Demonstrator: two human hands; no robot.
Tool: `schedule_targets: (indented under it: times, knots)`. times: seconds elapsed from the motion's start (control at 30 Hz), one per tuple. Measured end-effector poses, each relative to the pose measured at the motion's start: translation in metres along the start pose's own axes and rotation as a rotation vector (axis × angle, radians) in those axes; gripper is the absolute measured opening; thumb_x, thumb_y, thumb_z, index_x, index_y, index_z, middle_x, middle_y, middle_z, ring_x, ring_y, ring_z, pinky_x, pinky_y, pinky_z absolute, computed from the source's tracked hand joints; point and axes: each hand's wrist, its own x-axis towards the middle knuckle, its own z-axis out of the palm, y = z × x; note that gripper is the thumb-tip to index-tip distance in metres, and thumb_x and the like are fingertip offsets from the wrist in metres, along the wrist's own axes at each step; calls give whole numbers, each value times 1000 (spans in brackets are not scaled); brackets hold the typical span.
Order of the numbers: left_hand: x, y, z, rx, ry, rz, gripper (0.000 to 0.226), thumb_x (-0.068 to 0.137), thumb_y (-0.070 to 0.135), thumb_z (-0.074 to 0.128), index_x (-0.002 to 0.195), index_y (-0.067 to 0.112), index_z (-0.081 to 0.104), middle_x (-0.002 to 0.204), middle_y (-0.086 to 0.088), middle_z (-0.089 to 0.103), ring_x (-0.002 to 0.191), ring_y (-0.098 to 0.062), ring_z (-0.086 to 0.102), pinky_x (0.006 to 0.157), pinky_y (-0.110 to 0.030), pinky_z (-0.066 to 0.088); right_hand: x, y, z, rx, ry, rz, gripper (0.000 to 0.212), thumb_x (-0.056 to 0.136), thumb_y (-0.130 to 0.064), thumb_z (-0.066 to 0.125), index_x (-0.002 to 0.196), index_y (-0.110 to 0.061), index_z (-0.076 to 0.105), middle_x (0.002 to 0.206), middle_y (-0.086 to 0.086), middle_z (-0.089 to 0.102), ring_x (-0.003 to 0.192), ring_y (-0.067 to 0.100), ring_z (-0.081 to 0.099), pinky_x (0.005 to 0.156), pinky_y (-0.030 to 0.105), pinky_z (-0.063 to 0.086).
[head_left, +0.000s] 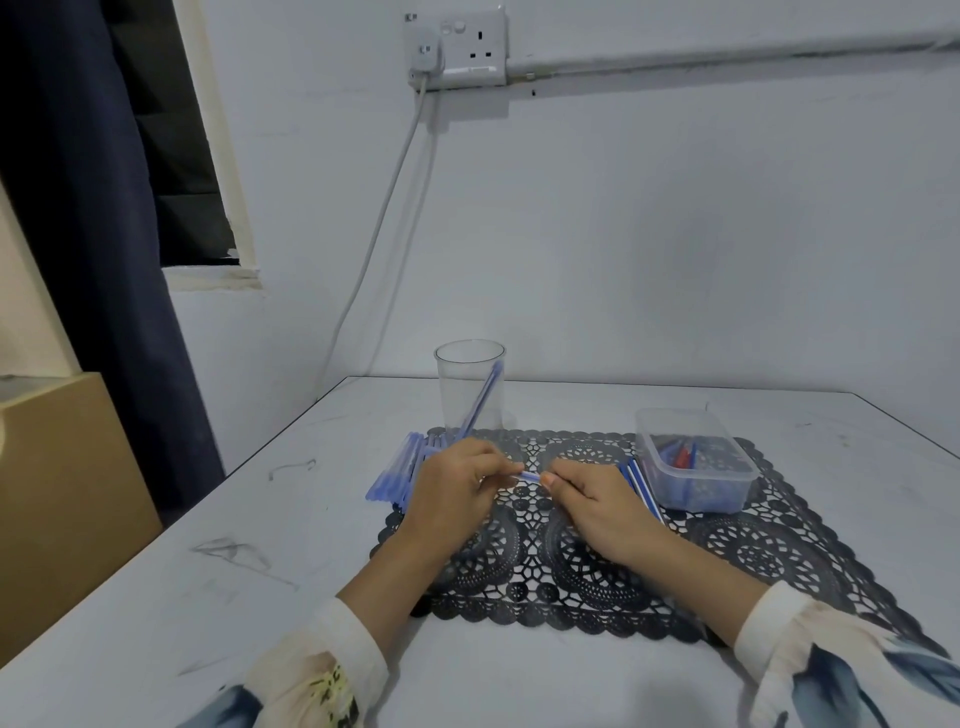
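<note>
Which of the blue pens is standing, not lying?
The pen leaning inside the clear cup; the pile of pens beside the left hand lies flat.

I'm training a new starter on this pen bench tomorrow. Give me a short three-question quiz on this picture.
1. True or false: the clear cup holds nothing.
2. Where does the plastic tub sit?
A) on the black lace mat, beyond and to the right of the right hand
B) inside the cup
C) beside the left hand
3. What do both hands pinch between them?

Key
1. False: one blue pen leans inside it.
2. A
3. A thin blue pen piece, with each hand's fingers at one end.
</note>
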Motion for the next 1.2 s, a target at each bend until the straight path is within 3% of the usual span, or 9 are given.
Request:
schedule_targets:
  times: [0.13, 0.37, 0.5, 0.57, 0.63, 0.77, 1.03, 1.1, 1.2]
  knots:
    - [0, -1, 0, 28, 0, 9, 18, 70, 7, 78, 85, 16, 75, 77, 5, 68, 68, -6, 60, 60, -26, 52, 0, 0, 1, 77, 5, 46, 36, 96, -22, 47, 60, -23, 44, 53, -7, 44, 51, 8, 41, 52, 22, 32]
    - [-1, -5, 1, 48, 1, -10, 16, 69, 8, 79, 80, 19, 75, 74, 9, 67, 68, 3, 53, 60, -16, 47, -2, 5, 11, -101, 74, -10, 27, 96, -28, 46, 69, -30, 44, 61, -7, 51, 57, 10, 47, 55, 26, 37]
    - [-2, -7, 1, 99, 17, -5, 14, 71, 12, 78, 83, 19, 75, 76, 8, 67, 67, -3, 57, 57, -20, 50, 0, 12, 15, -222, 80, -38, 14, 96, -31, 46, 92, -22, 55, 77, -10, 53, 70, 2, 47, 59, 15, 33]
    - [-2, -7, 0, 108, 48, -40, 16, 75, 14, 76, 90, 19, 75, 78, 7, 68, 68, -6, 59, 58, -20, 49, 1, 18, 18, -260, 54, -20, 26, 96, -36, 44, 113, -20, 55, 98, -8, 57, 91, 5, 52, 75, 16, 37]
    - [-2, -8, -3, 132, 91, -100, 16, 78, 18, 73, 94, 21, 75, 79, 8, 69, 67, -7, 60, 57, -20, 47, 1, 23, 21, -285, -8, 10, 43, 95, -42, 43, 131, -19, 46, 123, -4, 52, 114, 9, 47, 95, 23, 36]
    - [0, -8, -6, 137, 138, -320, 21, 86, 28, 65, 105, 22, 71, 85, 5, 66, 72, -11, 59, 66, -29, 50, 1, 26, 26, -376, -155, 50, 65, 92, -55, 37, 146, -20, 26, 151, 0, 28, 139, 14, 22, 113, 31, 21]
    - [5, -26, -23, -16, 202, -701, 44, 92, 2, 45, 136, 7, 44, 112, -8, 50, 88, -15, 53, 71, -16, 38, 2, 24, 26, -512, -247, 60, 69, 91, -61, 31, 147, -22, 23, 155, -2, 16, 142, 14, 12, 116, 35, 15]
    - [4, -35, -25, 43, 154, -706, 36, 93, 2, 44, 128, -4, 50, 105, -15, 54, 79, -15, 54, 63, -7, 35, 2, 24, 26, -517, -250, 58, 68, 92, -60, 31, 147, -22, 23, 155, -3, 16, 142, 14, 12, 116, 35, 15]
    - [0, -46, -24, 78, 136, -676, 22, 93, 7, 49, 91, -8, 66, 73, -7, 54, 59, -6, 44, 53, -8, 33, 2, 23, 26, -520, -253, 56, 67, 92, -59, 32, 147, -22, 23, 155, -2, 16, 142, 14, 11, 116, 33, 14]
